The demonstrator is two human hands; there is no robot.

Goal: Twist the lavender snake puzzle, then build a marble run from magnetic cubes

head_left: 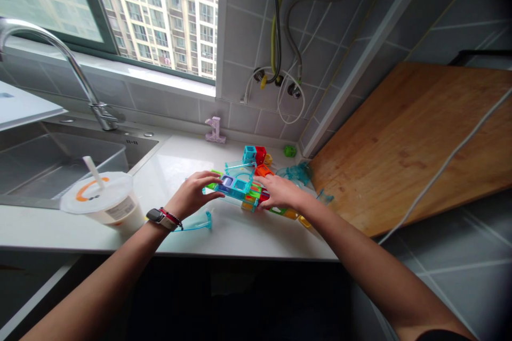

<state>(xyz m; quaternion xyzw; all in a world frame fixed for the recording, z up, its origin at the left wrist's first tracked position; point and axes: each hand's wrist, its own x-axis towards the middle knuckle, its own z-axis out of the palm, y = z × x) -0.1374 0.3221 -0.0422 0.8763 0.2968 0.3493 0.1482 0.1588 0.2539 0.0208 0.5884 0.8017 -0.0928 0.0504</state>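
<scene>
A row of coloured translucent building blocks [240, 186], green, purple, blue and red, lies between my hands low over the counter. My left hand [194, 189], wearing a watch and bracelets, grips its green left end between fingers and thumb. From the right, my right hand [280, 192] holds the row around its red part, hiding some of it. Just behind stand a blue block [250, 155] and a red block [261, 155]. An orange block [263, 170] touches or nearly touches my right fingers. In front of my left hand lies a curved blue track piece [196, 222].
On the left, a lidded drink cup [102, 197] with a straw stands near the sink [144, 147] and faucet [82, 72]. A wooden board [424, 138] leans at the right. Further back are a lilac figure [216, 130] and a green block [289, 150].
</scene>
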